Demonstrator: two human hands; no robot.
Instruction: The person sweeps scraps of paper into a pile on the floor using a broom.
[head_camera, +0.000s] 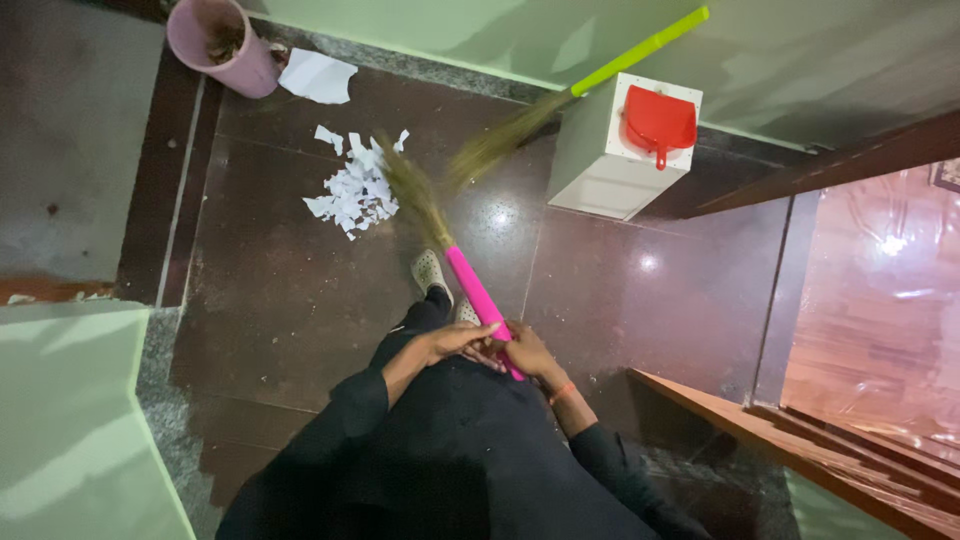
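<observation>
The dark floor (300, 300) is carrying everything. A white box (610, 150) is standing well right of the paper scraps (355, 190). The pink-handled broom (455, 265) is lying slantwise, bristles pointing at the scraps (touching them). Both hands, left hand (455, 342) and right hand (528, 350), are clamping its handle end, close together.

Broom bristles (412, 190) blurred; green broom handle (640, 48) cut off.

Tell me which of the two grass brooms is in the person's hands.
The pink-handled grass broom, gripped by the left hand and the right hand. The green-handled grass broom leans untouched against the wall behind the white box.
</observation>
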